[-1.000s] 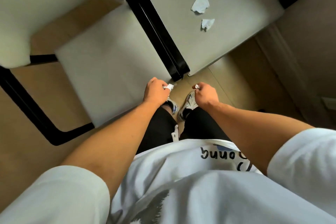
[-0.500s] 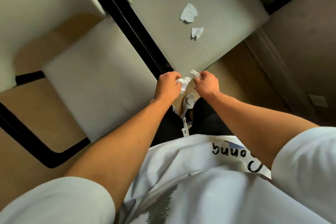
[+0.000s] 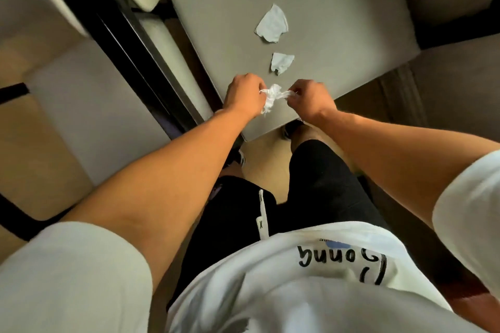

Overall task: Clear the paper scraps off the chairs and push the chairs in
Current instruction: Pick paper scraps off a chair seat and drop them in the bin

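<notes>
Both hands have come forward over the near edge of the right chair seat [image 3: 338, 21] since a second ago. Left hand [image 3: 243, 96] and right hand [image 3: 311, 101] are closed, fingers pinched on opposite ends of a crumpled white paper wad [image 3: 272, 97] stretched between them. Two loose scraps lie on the seat at twelve o'clock from the hands: a small one [image 3: 281, 62] near, a larger one [image 3: 272, 24] beyond. Forearms converge, wrists level. Left chair seat [image 3: 94, 116] looks bare, though partly hidden.
</notes>
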